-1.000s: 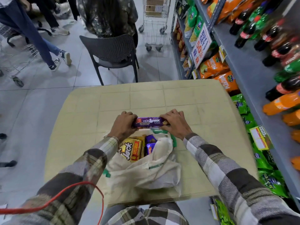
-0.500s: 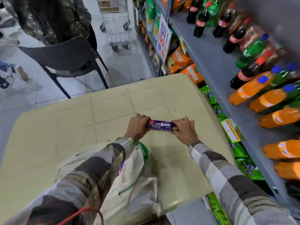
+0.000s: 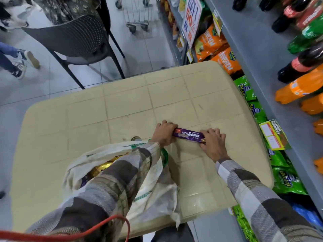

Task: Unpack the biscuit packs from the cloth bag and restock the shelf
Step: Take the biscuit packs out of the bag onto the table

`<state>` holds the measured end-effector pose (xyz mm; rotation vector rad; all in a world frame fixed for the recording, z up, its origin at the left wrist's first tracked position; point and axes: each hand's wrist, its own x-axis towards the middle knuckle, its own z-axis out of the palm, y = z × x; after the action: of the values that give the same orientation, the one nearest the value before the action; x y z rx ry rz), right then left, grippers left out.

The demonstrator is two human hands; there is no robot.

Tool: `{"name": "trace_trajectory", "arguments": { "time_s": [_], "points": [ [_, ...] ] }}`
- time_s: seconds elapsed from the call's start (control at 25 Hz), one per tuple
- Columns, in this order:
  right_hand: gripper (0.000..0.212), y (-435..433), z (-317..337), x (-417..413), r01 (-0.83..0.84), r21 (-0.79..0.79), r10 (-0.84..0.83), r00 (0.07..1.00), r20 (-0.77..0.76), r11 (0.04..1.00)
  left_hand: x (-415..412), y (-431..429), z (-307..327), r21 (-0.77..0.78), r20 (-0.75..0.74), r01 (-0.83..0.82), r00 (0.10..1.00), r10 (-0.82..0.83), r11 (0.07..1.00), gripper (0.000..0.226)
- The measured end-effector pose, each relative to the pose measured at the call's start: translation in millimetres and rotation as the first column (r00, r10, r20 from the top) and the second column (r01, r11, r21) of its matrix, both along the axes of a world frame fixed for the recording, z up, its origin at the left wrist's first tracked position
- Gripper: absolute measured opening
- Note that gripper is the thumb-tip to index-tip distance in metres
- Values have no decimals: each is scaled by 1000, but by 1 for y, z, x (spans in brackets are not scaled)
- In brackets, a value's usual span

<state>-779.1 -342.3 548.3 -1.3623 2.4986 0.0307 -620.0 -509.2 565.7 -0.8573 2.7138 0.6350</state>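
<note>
Both hands, left hand [image 3: 163, 133] and right hand [image 3: 213, 143], grip opposite ends of the purple biscuit pack [image 3: 189, 135] over the beige table [image 3: 122, 109]; the cloth bag [image 3: 153, 186] lies at seven o'clock from it, the shelf [image 3: 258, 55] at two o'clock

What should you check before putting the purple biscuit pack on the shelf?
1. Both hands hold the biscuit pack: left hand and right hand at its ends: ok.
2. Pack out of the cloth bag: ok.
3. Pack looks whole: ok.
4. Free spot on the shelf: bare grey patch beside the bottles: ok.
5. Bag steady on the table: cannot tell.
6. More packs left in the bag: ok, some show.
</note>
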Motion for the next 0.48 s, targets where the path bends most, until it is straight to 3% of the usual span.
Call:
{"name": "trace_trajectory", "arguments": {
  "time_s": [0.08, 0.2, 0.28, 0.48],
  "points": [
    [66, -8, 9, 10, 4, -44, -3, 999, 32, 999, 21, -17, 18, 62, -145, -45, 988, 53, 997, 50],
    [60, -31, 26, 35, -15, -212, 33, 996, 81, 977, 77, -49, 47, 229, -451, -208, 843, 293, 951, 23],
    [49, -52, 40, 58, -59, -304, 103, 986, 133, 951, 123, -60, 63, 255, -492, -268, 791, 363, 929, 14],
    [26, -87, 65, 119, -281, -415, 411, 872, 267, 866, 198, -30, 68, 248, -425, -319, 813, 399, 915, 9]
  ]
}}
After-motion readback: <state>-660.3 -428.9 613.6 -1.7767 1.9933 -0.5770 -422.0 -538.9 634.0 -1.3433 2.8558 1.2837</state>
